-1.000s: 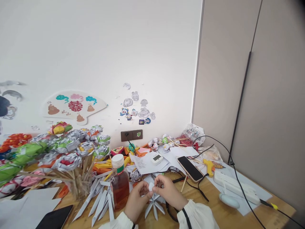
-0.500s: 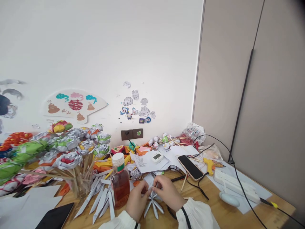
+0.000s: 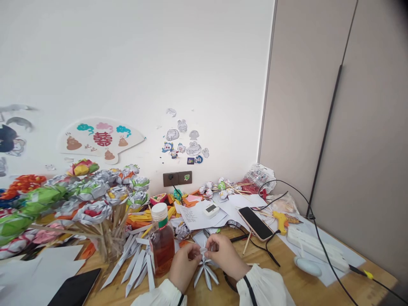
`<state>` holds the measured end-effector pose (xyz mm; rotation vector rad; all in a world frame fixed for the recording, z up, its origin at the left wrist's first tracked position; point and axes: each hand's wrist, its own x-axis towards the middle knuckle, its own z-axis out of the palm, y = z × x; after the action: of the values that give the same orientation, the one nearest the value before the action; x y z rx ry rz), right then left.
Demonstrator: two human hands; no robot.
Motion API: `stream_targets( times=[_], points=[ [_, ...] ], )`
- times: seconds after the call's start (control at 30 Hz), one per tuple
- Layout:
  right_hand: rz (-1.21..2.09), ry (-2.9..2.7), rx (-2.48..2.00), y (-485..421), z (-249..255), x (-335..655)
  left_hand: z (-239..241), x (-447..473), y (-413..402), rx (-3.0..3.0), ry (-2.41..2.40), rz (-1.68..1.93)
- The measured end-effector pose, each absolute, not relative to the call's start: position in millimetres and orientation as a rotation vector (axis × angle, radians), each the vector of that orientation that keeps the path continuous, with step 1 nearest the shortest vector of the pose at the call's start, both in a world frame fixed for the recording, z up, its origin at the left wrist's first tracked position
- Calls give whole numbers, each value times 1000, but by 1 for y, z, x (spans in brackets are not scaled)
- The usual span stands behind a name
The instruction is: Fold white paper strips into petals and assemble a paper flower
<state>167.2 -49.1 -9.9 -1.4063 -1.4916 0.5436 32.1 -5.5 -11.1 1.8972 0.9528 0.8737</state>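
Low in the middle of the head view, a white folded-paper flower point(image 3: 206, 274) fans its narrow pointed petals toward me over the wooden table point(image 3: 229, 295). My left hand point(image 3: 185, 262) pinches its upper part from the left, thumb and fingertips closed. From the right, my right hand point(image 3: 225, 255) pinches the same upper part, its fingertips close to the left ones. The flower's far side is partly hidden by my fingers. Just left of my left hand stands a bottle of amber liquid point(image 3: 162, 246) with a white cap. Folded white paper strips point(image 3: 135, 265) lie beyond it.
Many paper flowers on sticks point(image 3: 95, 212) crowd the left. A dark tablet-like slab point(image 3: 75, 289) lies front left. Behind my hands are a white timer point(image 3: 211, 210) and paper sheets. To the right are a phone point(image 3: 255, 223), yellow glue gun point(image 3: 280, 222), power strip point(image 3: 315, 248) and cables.
The view has shifted slightly. Both hands keep their pinch on the paper flower, with only tiny finger movements; the things on the table stay in place.
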Motion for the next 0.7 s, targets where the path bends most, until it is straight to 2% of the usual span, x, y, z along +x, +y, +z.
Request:
stream_targets(
  times=[0.3,0.53,0.7],
  points=[
    [459,-1524,-1372,-50,-10,164,-6,33,-11,2034,1056,916],
    [311,-1666,-1301,-53,-5,164,-11,33,-8,2112,1011,794],
    [531,-1556,-1353,-48,-14,169,-13,33,-10,2204,1002,837]
  ],
)
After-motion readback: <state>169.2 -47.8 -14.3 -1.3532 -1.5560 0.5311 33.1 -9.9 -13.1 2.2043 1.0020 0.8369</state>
